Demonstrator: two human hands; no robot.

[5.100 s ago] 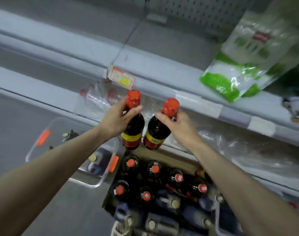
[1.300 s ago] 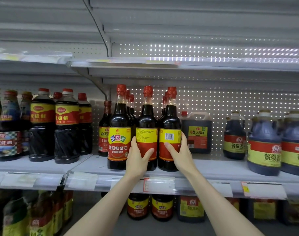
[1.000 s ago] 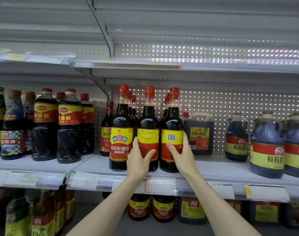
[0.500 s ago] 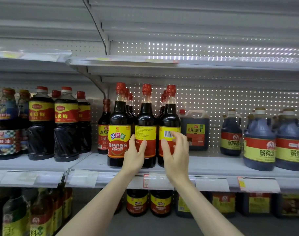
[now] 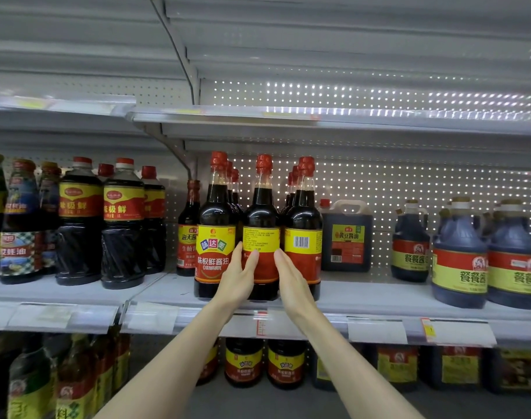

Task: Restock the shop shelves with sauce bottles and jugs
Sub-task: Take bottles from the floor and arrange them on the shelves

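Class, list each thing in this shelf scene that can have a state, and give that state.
middle bottle, upright, capped, back label facing out
left hand, fingers straight, touching middle bottle
right hand, fingers straight, beside middle bottle
left bottle, upright, front label out
right bottle, upright, barcode out
jug, upright, capped

The grey metal shelf (image 5: 379,296) is carrying tall red-capped dark sauce bottles (image 5: 261,213) at the left hand (image 5: 238,276) and right hand (image 5: 294,282), stout dark bottles (image 5: 123,225) leftward, dark handled jugs (image 5: 459,252) rightward.
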